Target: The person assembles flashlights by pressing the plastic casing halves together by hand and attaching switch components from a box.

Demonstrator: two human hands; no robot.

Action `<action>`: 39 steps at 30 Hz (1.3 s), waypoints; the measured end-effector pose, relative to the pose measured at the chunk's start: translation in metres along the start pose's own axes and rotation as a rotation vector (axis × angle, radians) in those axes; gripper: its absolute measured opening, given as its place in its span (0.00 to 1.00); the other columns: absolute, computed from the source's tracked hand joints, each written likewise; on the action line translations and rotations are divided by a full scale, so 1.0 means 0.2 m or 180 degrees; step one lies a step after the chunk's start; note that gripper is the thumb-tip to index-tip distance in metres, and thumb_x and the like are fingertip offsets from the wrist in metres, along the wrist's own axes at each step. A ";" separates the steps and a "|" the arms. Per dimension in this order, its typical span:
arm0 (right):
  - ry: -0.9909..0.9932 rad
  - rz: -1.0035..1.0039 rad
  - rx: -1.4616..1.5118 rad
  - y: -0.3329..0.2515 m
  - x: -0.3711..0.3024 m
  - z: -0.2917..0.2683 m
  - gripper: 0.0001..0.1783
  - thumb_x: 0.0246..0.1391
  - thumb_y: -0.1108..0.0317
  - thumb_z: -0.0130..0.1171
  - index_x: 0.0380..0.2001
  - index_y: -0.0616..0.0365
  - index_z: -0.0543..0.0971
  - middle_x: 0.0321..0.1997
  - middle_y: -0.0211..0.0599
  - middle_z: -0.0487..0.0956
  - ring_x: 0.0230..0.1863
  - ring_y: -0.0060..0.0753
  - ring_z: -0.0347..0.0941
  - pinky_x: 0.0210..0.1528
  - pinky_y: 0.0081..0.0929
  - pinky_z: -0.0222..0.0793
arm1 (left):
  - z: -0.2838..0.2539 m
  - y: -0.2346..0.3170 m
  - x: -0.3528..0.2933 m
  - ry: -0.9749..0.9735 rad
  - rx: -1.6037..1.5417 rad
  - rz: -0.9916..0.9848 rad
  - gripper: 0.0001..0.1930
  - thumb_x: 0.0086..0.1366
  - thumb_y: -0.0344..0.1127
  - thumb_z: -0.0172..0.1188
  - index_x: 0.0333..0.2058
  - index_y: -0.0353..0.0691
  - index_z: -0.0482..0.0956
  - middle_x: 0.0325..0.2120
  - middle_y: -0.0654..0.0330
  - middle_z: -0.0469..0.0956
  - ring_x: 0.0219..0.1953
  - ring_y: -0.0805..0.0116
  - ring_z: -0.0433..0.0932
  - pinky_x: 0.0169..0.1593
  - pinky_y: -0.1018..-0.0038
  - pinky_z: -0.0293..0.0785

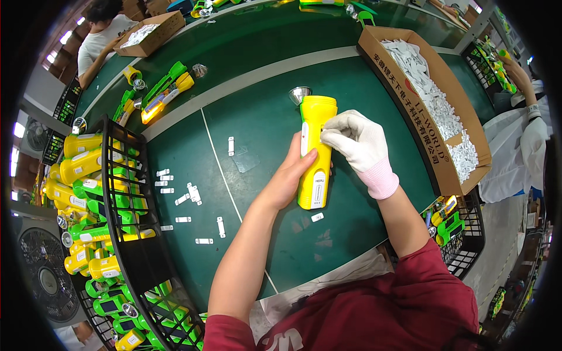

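A yellow flashlight body [319, 111] stands out over the green worktable, its wide end away from me. My bare left hand [287, 175] is wrapped round its middle from the left. A shiny reflector cup [300, 93] sits beside the wide end. My right hand [358, 143], in a white glove with a pink cuff, presses thumb and fingers together against the right side of the body; whatever they hold is hidden. Small white strips [194, 194] lie scattered to the left, and a short white piece [317, 217] rests just below the flashlight's near end.
A black crate [126, 234] of yellow and green flashlights borders the left side. On the right is a cardboard box [404, 111] full of small white parts, with another black crate [468, 234] below it. Flashlight parts [167, 93] lie on the far belt [246, 44]. Other people work nearby.
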State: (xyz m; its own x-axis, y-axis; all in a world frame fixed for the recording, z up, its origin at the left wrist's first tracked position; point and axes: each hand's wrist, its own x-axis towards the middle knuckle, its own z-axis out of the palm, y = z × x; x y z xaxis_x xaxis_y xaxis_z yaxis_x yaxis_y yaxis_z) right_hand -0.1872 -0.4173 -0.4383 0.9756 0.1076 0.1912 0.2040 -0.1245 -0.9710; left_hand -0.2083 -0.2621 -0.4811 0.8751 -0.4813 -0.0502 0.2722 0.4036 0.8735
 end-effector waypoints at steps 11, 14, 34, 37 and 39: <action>-0.0412 0.0521 0.0620 0.02 0.01 0.01 0.26 0.49 0.67 0.55 0.50 0.68 0.64 0.42 0.43 0.75 0.42 0.28 0.72 0.46 0.24 0.66 | 0.01 0.02 0.00 -0.0105 0.0074 -0.0052 0.30 0.63 0.47 0.49 0.57 0.44 0.47 0.37 0.53 0.71 0.36 0.65 0.75 0.42 0.69 0.72; -0.0390 0.0539 0.0712 0.02 0.02 0.02 0.24 0.50 0.66 0.54 0.48 0.67 0.66 0.42 0.42 0.74 0.44 0.27 0.70 0.48 0.24 0.64 | 0.01 0.03 0.00 -0.0133 0.0033 0.0037 0.30 0.63 0.47 0.49 0.57 0.44 0.47 0.36 0.53 0.71 0.36 0.65 0.75 0.42 0.69 0.72; -0.0060 0.0366 0.0494 0.05 -0.02 0.13 0.20 0.56 0.60 0.46 0.48 0.60 0.67 0.40 0.39 0.74 0.40 0.32 0.70 0.44 0.27 0.64 | 0.03 0.00 -0.01 0.0100 0.0491 0.0285 0.30 0.65 0.46 0.47 0.58 0.41 0.46 0.54 0.56 0.56 0.58 0.68 0.54 0.59 0.71 0.51; -0.0034 0.0311 0.0863 0.07 -0.02 0.12 0.20 0.57 0.61 0.45 0.49 0.60 0.67 0.41 0.39 0.73 0.41 0.31 0.69 0.45 0.26 0.63 | 0.03 0.00 0.01 0.0046 0.0422 0.0323 0.29 0.65 0.46 0.47 0.57 0.40 0.45 0.52 0.54 0.58 0.57 0.67 0.56 0.59 0.71 0.53; -0.0185 0.0274 0.0930 0.07 -0.02 0.11 0.20 0.58 0.61 0.45 0.49 0.60 0.67 0.43 0.38 0.73 0.43 0.30 0.69 0.46 0.25 0.62 | 0.03 -0.01 0.02 -0.0001 0.0352 0.0326 0.29 0.65 0.46 0.47 0.57 0.40 0.45 0.53 0.54 0.57 0.57 0.67 0.55 0.59 0.71 0.52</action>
State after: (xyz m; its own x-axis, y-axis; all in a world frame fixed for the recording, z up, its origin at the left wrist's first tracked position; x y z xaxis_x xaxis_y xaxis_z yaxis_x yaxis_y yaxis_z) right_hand -0.1902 -0.3983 -0.4556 0.9804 0.1661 0.1062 0.0809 0.1524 -0.9850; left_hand -0.2084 -0.2692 -0.4810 0.8958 -0.4424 0.0419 0.1359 0.3625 0.9220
